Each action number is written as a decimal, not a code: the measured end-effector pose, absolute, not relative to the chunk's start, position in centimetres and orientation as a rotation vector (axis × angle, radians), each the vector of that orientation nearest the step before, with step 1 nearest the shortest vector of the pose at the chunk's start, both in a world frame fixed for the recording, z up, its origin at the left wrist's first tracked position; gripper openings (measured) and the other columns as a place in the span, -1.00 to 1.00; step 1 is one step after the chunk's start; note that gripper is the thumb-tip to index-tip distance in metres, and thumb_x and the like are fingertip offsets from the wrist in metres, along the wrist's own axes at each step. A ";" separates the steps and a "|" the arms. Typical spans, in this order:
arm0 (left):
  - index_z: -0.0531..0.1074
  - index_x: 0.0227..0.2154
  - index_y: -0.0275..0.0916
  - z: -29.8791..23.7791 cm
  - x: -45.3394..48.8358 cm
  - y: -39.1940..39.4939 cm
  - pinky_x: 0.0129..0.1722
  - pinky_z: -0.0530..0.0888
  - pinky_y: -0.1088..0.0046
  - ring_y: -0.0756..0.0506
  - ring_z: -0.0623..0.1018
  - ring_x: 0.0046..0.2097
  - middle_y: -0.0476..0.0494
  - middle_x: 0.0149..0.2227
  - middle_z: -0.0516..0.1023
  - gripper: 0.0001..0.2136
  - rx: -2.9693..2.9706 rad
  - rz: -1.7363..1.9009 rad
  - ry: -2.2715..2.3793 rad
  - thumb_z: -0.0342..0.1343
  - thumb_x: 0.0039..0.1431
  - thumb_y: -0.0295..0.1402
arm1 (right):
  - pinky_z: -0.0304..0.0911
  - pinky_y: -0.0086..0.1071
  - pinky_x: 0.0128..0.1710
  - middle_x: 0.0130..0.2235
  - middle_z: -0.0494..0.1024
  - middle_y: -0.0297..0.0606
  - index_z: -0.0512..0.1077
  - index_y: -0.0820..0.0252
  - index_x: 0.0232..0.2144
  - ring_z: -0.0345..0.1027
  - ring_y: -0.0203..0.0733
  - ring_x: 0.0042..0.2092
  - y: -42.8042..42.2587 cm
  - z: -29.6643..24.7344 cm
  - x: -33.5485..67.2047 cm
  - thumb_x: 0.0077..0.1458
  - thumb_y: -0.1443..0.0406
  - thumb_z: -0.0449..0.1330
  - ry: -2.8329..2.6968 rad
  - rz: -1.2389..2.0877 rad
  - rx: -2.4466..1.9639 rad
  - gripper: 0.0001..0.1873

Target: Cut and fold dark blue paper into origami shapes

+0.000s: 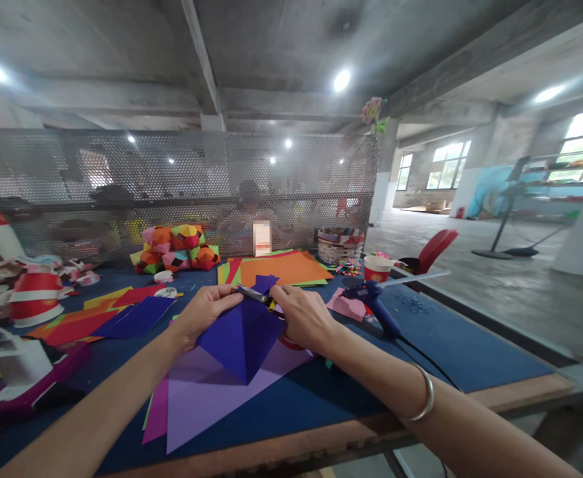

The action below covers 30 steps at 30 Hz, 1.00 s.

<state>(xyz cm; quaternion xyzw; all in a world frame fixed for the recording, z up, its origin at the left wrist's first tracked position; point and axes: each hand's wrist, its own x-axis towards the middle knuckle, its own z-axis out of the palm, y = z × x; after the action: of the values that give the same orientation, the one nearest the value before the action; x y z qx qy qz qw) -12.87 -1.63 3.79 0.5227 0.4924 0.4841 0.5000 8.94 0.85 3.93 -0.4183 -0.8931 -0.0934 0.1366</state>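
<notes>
My left hand pinches the top edge of a folded dark blue paper that hangs point-down above the table. My right hand is closed on scissors, whose blades bite into the blue paper near its top. A silver bangle sits on my right wrist. Under the blue paper lie a lilac sheet and a magenta sheet on the blue table mat.
A blue glue gun with its cable lies right of my right hand. Orange paper stack, red paper cups, folded paper balls, a basket and a mesh screen stand behind. People sit beyond the screen.
</notes>
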 end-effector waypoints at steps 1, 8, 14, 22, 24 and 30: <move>0.71 -0.26 -0.25 3.8 -12.9 -1.6 -0.38 0.44 0.50 -0.05 0.59 -0.43 -0.11 -0.41 0.71 -0.56 1.262 1.175 1.193 0.56 -0.22 -0.13 | 0.29 -0.30 -0.22 -0.02 0.64 -0.01 0.40 0.20 0.05 0.58 0.02 -0.05 0.8 3.9 8.9 0.29 0.36 0.15 -2.585 -0.269 -1.212 -0.72; 0.70 -0.29 -0.24 3.8 -12.6 -1.7 -0.41 0.42 0.48 -0.06 0.57 -0.46 -0.10 -0.44 0.69 -0.57 1.251 1.197 1.207 0.55 -0.23 -0.09 | 0.30 -0.30 -0.20 0.00 0.63 0.02 0.38 0.24 0.04 0.57 0.00 -0.04 0.7 4.0 8.8 0.27 0.45 0.12 -2.593 -0.260 -1.219 -0.70; 0.70 -0.30 -0.24 3.8 -12.6 -1.7 -0.40 0.42 0.47 -0.08 0.58 -0.45 -0.09 -0.48 0.67 -0.62 1.259 1.211 1.206 0.52 -0.17 -0.11 | 0.28 -0.32 -0.22 -0.02 0.64 0.02 0.37 0.23 0.04 0.57 0.01 -0.04 0.5 4.2 8.7 0.25 0.46 0.14 -2.593 -0.258 -1.244 -0.69; 0.69 -0.31 -0.24 3.8 -12.6 -1.7 -0.43 0.39 0.46 -0.07 0.56 -0.48 -0.08 -0.47 0.66 -0.66 1.270 1.201 1.216 0.49 -0.11 -0.13 | 0.30 -0.30 -0.22 0.00 0.64 0.00 0.38 0.22 0.04 0.58 0.03 -0.01 0.6 4.0 8.7 0.24 0.49 0.13 -2.601 -0.264 -1.249 -0.67; 0.69 -0.32 -0.25 3.9 -12.6 -1.7 -0.44 0.38 0.47 -0.06 0.55 -0.49 -0.07 -0.49 0.65 -0.65 1.272 1.198 1.216 0.50 -0.12 -0.12 | 0.30 -0.30 -0.22 0.01 0.64 -0.01 0.39 0.22 0.05 0.58 0.04 -0.01 0.7 4.0 8.7 0.24 0.49 0.12 -2.606 -0.263 -1.250 -0.66; 0.68 -0.37 -0.24 4.0 -12.5 -1.9 -0.49 0.35 0.50 -0.02 0.51 -0.53 -0.05 -0.51 0.64 -0.62 1.267 1.191 1.215 0.53 -0.20 -0.09 | 0.30 -0.31 -0.22 0.03 0.64 -0.03 0.39 0.21 0.05 0.59 0.02 -0.01 0.6 4.1 8.7 0.27 0.46 0.11 -2.613 -0.262 -1.248 -0.69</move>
<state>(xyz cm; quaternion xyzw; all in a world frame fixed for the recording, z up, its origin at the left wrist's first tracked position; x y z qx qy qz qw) -12.49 -1.86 3.97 0.5212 0.5000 0.4899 0.4882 8.73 0.60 4.07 -0.4264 -0.8925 -0.0894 0.1169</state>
